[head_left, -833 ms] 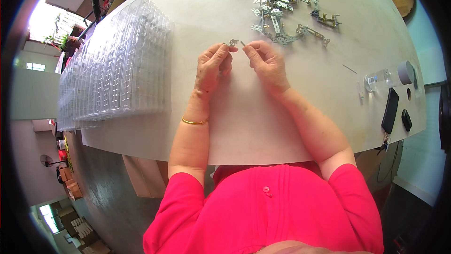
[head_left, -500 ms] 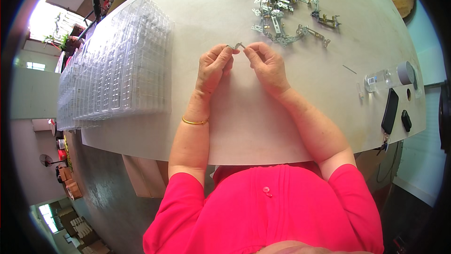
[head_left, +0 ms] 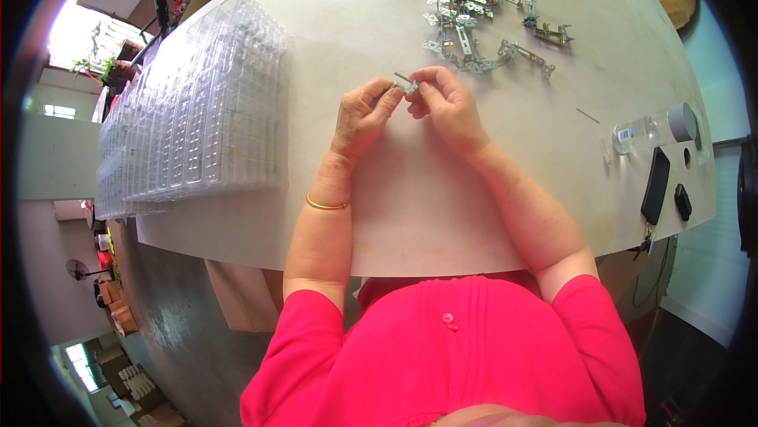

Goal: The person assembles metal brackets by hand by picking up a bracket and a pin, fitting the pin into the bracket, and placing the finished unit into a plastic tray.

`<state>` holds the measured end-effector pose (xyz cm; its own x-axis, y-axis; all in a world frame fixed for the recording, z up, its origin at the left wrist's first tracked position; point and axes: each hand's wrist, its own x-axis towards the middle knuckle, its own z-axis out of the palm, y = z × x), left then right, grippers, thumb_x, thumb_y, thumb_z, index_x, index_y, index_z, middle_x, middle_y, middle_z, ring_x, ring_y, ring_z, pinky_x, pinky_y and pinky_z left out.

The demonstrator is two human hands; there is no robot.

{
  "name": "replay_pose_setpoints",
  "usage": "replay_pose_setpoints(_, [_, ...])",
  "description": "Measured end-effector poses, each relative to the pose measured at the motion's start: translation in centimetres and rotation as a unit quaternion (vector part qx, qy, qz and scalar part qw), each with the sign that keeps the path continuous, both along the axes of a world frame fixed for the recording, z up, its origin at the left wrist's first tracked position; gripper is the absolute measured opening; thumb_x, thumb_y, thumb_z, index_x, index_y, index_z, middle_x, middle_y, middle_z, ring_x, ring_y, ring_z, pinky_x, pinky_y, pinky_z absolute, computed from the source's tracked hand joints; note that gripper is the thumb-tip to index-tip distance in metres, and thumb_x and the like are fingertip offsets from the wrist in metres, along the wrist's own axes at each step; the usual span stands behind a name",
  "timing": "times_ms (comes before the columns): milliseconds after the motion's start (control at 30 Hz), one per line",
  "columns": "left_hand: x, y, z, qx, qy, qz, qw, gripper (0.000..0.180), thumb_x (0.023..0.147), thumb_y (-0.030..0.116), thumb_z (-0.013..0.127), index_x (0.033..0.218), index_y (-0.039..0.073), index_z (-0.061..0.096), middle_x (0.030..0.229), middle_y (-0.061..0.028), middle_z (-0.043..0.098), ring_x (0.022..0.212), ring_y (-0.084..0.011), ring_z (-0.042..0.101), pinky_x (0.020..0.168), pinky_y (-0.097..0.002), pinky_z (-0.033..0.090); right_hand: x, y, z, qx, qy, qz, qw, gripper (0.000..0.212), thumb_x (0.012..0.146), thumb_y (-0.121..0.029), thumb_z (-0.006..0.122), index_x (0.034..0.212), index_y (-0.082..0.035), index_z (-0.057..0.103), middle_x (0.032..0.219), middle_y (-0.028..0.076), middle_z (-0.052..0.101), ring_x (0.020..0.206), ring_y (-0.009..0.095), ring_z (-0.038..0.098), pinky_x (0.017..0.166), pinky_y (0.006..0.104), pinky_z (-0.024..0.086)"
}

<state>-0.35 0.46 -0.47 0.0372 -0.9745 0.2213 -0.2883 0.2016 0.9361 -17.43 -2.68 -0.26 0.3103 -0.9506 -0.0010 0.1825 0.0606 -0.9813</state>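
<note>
Between my two hands, over the middle of the table, is a small metal hinge (head_left: pixel 406 85) with a thin arm sticking out toward the upper left. My left hand (head_left: pixel 363 117) pinches one end of it between thumb and fingers. On the other end, the fingers of my right hand (head_left: pixel 448 109) are closed, hiding part of the piece. Beyond the right hand lies a loose pile of similar metal hinges (head_left: pixel 466 36), some silver and some brass-coloured, tangled together.
Stacked clear plastic trays (head_left: pixel 209 103) fill the table's left side. To the right are a thin metal rod (head_left: pixel 587 116), a clear jar (head_left: pixel 636 136) on its side with a grey lid, a black phone (head_left: pixel 655 187) and a small black object (head_left: pixel 683 203). The pale table (head_left: pixel 442 221) ends near my body.
My hands have come closer together. The hinge has turned in my fingers, and my right hand now grips it further round, showing more of its metal plate.
</note>
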Motion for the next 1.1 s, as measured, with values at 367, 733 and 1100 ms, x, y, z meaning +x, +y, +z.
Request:
replay_pose_setpoints(367, [-1.0, 0.5, 0.6, -0.096, -0.137, -0.008, 0.986, 0.012, 0.093, 0.009, 0.067, 0.086, 0.0, 0.063, 0.063, 0.0007, 0.05, 0.058, -0.0054, 0.04, 0.051, -0.025, 0.036, -0.8, -0.6, 0.2, 0.057, -0.001, 0.07, 0.996, 0.019, 0.098, -0.022, 0.063, 0.105, -0.005, 0.066, 0.088, 0.001, 0.066, 0.072, 0.007, 0.057, 0.067, 0.0244, 0.05])
replay_pose_setpoints(733, [-1.8, 0.3, 0.5, -0.153, -0.224, 0.088, 0.959, 0.012, 0.09, 0.011, 0.07, 0.086, 0.001, 0.064, 0.065, -0.0073, 0.061, 0.052, -0.0141, 0.053, 0.05, -0.0293, 0.044, 0.0, -0.9, -0.4, -0.031, -0.049, -0.021, 0.998, 0.014, 0.099, -0.019, 0.062, 0.104, -0.006, 0.067, 0.091, 0.0, 0.067, 0.08, 0.006, 0.059, 0.073, 0.0238, 0.051])
replay_pose_setpoints(1100, [-1.3, 0.5, 1.0, -0.148, -0.202, 0.052, 0.967, 0.014, 0.091, 0.014, 0.064, 0.095, 0.0, 0.067, 0.077, -0.0083, 0.067, 0.073, -0.017, 0.064, 0.067, -0.031, 0.051, -0.4, -0.8, -0.3, -0.054, -0.013, -0.034, 0.998, 0.012, 0.101, -0.014, 0.058, 0.104, -0.004, 0.063, 0.089, 0.003, 0.067, 0.077, 0.009, 0.063, 0.071, 0.0249, 0.055])
